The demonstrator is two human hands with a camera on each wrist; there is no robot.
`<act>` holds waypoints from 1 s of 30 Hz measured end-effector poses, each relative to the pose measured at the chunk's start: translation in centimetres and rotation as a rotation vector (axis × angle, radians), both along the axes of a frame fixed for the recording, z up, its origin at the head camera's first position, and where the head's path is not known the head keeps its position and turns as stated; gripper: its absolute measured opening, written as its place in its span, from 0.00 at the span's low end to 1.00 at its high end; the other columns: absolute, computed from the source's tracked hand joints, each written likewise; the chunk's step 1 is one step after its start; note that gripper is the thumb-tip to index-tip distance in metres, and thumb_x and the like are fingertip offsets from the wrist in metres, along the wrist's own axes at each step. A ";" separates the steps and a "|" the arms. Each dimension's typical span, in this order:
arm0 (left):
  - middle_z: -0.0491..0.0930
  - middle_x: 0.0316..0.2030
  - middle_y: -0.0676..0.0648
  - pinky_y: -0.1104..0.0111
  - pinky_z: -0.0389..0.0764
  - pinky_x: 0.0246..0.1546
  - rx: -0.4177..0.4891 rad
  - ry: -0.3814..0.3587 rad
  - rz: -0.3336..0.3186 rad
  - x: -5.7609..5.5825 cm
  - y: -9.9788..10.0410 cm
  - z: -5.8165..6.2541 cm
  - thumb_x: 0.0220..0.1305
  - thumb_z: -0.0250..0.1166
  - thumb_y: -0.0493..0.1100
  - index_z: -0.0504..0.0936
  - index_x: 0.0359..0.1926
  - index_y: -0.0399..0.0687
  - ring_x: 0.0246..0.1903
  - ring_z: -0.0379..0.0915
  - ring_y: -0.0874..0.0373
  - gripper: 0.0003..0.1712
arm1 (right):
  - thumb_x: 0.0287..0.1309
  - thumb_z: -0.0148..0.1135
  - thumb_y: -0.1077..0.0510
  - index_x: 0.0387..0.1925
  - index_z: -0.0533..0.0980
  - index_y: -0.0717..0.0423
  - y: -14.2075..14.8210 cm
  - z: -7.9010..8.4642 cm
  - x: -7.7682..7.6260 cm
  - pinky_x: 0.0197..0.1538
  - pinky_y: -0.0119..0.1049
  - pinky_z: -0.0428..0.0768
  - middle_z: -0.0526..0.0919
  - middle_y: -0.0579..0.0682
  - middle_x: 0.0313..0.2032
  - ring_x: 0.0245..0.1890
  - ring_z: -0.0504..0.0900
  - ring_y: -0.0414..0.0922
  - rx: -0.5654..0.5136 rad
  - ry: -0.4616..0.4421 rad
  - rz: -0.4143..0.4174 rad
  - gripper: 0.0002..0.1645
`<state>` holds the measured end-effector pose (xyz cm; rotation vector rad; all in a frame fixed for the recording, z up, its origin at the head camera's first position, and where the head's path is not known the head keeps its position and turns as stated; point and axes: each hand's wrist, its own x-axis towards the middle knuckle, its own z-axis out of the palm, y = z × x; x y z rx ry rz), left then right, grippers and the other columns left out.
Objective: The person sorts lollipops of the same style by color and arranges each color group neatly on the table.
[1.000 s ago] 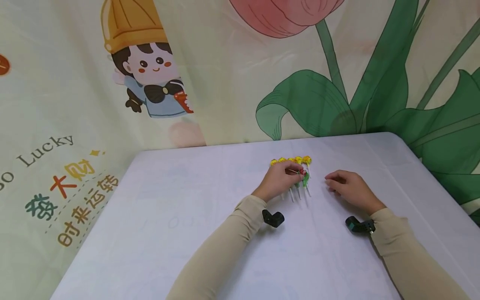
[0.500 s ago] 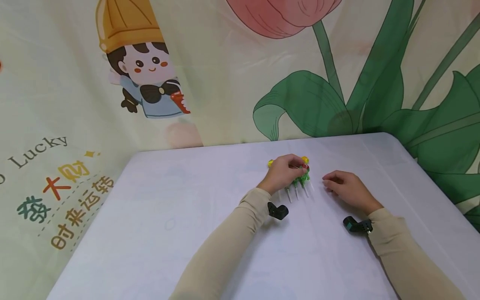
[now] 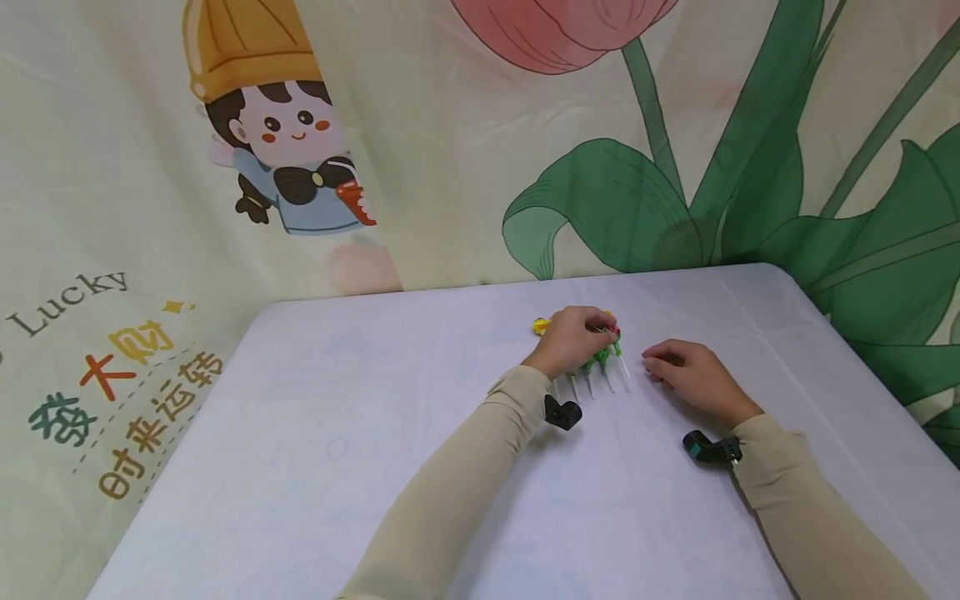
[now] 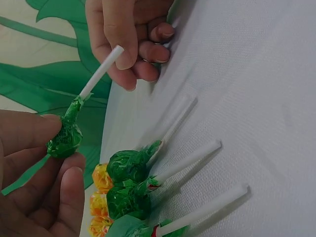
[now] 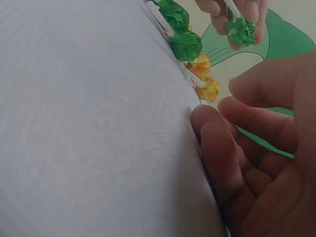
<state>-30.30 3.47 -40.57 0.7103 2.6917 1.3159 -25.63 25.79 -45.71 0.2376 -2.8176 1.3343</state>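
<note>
My left hand point(image 3: 572, 340) pinches a green-wrapped lollipop point(image 4: 65, 140) by its head between thumb and fingertips, its white stick pointing up and away in the left wrist view. Just below it, several green lollipops point(image 4: 129, 200) lie side by side on the table, sticks toward the person. Behind them is a row of yellow lollipops point(image 4: 101, 178), largely covered by the left hand in the head view. To the right of the rows, my right hand point(image 3: 696, 377) rests on the table with loosely bent fingers point(image 5: 217, 148), holding nothing.
A white cloth covers the table point(image 3: 360, 467), whose far edge meets a printed backdrop point(image 3: 442, 167) with a cartoon figure and large green leaves. Both wrists carry small black cameras, such as the left wrist camera point(image 3: 562, 412).
My left hand has moved a little right and farther over the rows with the lollipop, covering more of the yellow ones. The right hand has stayed in place; the head view has shifted slightly.
</note>
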 end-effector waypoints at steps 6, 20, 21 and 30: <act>0.85 0.44 0.55 0.75 0.75 0.44 -0.049 0.020 0.005 -0.2 0.5 0.0 0.68 0.67 0.43 0.87 0.51 0.47 0.42 0.78 0.66 0.13 | 0.71 0.59 0.52 0.51 0.80 0.58 0.0 -0.1 0.0 0.40 0.38 0.80 0.83 0.53 0.39 0.38 0.79 0.49 0.000 0.008 -0.006 0.16; 0.84 0.40 0.53 0.76 0.74 0.40 -0.215 0.133 -0.027 -0.9 1.9 -0.8 0.68 0.66 0.42 0.87 0.48 0.45 0.38 0.75 0.64 0.11 | 0.72 0.59 0.52 0.50 0.80 0.57 0.1 -0.3 -0.1 0.40 0.38 0.80 0.83 0.52 0.38 0.38 0.79 0.49 -0.016 0.016 -0.001 0.15; 0.84 0.41 0.53 0.76 0.74 0.41 -0.225 0.133 -0.022 -0.9 2.0 -0.8 0.68 0.66 0.42 0.87 0.48 0.45 0.38 0.75 0.64 0.11 | 0.72 0.59 0.52 0.50 0.81 0.57 0.1 -0.3 -0.1 0.40 0.38 0.80 0.83 0.52 0.38 0.38 0.79 0.49 -0.015 0.016 -0.002 0.14; 0.84 0.43 0.52 0.73 0.74 0.49 -0.321 0.190 -0.036 -1.1 2.3 -1.1 0.68 0.66 0.43 0.88 0.47 0.47 0.46 0.76 0.61 0.10 | 0.72 0.59 0.53 0.49 0.81 0.57 0.1 -0.6 -0.2 0.39 0.38 0.80 0.83 0.52 0.38 0.37 0.79 0.49 -0.010 0.028 -0.009 0.14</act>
